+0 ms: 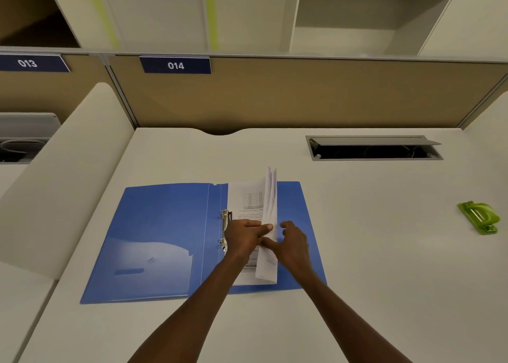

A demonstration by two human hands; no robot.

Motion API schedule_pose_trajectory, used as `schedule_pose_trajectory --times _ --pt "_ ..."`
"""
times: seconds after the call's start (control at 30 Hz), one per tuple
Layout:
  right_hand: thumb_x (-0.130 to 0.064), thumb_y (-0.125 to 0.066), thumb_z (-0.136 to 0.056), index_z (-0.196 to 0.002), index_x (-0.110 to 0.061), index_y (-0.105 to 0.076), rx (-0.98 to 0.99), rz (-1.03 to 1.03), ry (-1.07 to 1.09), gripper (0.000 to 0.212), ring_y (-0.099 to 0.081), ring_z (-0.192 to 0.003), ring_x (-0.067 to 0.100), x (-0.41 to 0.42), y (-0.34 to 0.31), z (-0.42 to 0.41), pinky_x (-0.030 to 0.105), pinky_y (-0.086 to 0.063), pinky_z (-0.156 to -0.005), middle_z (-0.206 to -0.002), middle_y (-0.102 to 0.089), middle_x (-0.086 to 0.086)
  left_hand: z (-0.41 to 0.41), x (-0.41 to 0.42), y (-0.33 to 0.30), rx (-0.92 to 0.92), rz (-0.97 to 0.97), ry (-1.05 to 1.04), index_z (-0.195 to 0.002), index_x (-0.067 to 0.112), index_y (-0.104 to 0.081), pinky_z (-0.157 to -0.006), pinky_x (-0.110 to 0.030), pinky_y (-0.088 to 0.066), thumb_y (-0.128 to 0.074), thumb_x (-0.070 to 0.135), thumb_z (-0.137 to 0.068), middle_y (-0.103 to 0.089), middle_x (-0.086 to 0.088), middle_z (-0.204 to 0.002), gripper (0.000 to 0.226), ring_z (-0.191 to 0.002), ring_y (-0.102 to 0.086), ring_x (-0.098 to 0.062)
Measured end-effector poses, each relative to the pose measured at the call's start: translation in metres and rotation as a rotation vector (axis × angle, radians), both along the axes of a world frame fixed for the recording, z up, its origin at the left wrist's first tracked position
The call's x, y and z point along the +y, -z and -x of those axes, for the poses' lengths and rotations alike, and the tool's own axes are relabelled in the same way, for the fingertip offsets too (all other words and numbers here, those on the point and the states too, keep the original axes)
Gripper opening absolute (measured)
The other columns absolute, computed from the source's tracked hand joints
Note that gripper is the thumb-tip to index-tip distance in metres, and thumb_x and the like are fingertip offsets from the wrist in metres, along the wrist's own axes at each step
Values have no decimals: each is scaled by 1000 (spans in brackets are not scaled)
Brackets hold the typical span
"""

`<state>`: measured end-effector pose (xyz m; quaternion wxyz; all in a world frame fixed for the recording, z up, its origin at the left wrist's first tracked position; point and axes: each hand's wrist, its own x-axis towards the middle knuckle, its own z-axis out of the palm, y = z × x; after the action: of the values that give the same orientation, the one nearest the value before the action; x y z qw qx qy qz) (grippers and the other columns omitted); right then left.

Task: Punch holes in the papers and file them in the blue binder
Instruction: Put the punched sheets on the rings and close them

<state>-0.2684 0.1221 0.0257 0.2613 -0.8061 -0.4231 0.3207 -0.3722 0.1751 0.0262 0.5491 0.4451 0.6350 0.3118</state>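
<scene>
The blue binder (154, 239) lies open and flat on the white desk, its two metal rings (224, 215) at the spine. On its right half lie printed papers (244, 197), their right part lifted and folded up towards the rings. My left hand (244, 237) rests on the sheets next to the rings, thumb pressed against the raised papers. My right hand (292, 241) holds the raised papers from the right side, fingers curled on them. The green hole punch (479, 217) sits far right on the desk, apart from both hands.
An open cable hatch (373, 148) is set into the desk (357, 252) behind the binder on the right. A tan partition (302, 93) with the label 014 closes the back. A white divider (68, 184) borders the left side.
</scene>
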Motion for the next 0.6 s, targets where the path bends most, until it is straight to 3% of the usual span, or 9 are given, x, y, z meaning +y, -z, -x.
schedule_pose_trajectory --times 0.1,0.2,0.3,0.43,0.53,0.6 --pt "-51 -75 -71 -135 -12 -42 43 14 3 82 -56 -117 24 1 1 -4 35 -46 -97 -131 -55 7 4 0 3 -28 45 -11 -86 7 -72 -67 -30 -60 -86 28 -64 -71 0 -84 34 -76 -69 -19" --pt "-52 -74 -72 -128 -13 -46 99 -17 22 74 -60 -101 17 1 -1 -6 33 -50 -90 -122 -60 4 8 2 4 -229 218 -24 -96 6 -72 -76 -43 -60 -84 27 -65 -74 -8 -97 40 -86 -71 -27" --pt "-49 -72 -76 -121 -16 -48 135 -41 61 61 -57 -89 10 2 -1 -10 34 -53 -86 -116 -63 1 14 3 0 -378 297 -41 -107 8 -67 -78 -45 -59 -77 21 -76 -72 -9 -105 34 -92 -70 -30" --pt "-39 -71 -81 -126 -17 -42 165 -66 118 58 -61 -97 16 2 -1 -16 35 -54 -86 -123 -60 1 29 7 2 -348 285 -15 -100 12 -68 -79 -44 -59 -75 13 -78 -71 -12 -107 23 -91 -70 -29" --pt "-33 -66 -87 -143 -22 -27 85 -133 81 69 -61 -108 21 1 -5 -17 32 -49 -84 -128 -55 -4 39 9 3 -262 266 -16 -95 10 -70 -79 -44 -59 -82 19 -69 -73 -11 -103 30 -87 -72 -28" --pt "-39 -60 -89 -140 -24 -35 26 -153 56 58 -61 -109 20 2 -3 -15 32 -48 -86 -128 -57 -5 40 10 1 -232 259 -26 -94 9 -71 -78 -44 -60 -85 27 -64 -74 -11 -99 38 -85 -72 -29"
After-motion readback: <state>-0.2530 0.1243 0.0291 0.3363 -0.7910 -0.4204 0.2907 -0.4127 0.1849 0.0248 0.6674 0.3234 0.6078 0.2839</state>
